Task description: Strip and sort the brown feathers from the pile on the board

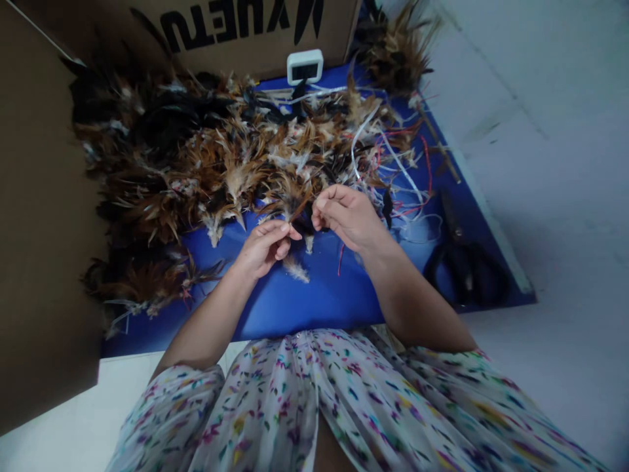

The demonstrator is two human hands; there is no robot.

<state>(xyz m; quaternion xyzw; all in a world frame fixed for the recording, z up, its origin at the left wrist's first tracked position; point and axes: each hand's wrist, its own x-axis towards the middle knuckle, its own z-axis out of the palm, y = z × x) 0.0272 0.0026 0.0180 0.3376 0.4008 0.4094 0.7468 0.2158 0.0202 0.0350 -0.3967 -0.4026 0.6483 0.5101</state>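
Observation:
My left hand [265,246] and my right hand [344,213] meet over a blue mat [304,301]. Both pinch the same small bunch of brown and black feathers [296,208] between fingertips, the left from below, the right from the side. A loose pale feather [296,267] lies on the mat just under my left hand. A big heap of brown, black and white feathers [206,157] covers the mat beyond my hands.
Cardboard box walls stand at the left [44,216] and at the back [246,33]. A small white device [304,65] leans on the back box. White and red strings [393,170] tangle at the right, and black scissors [466,262] lie near the mat's right edge.

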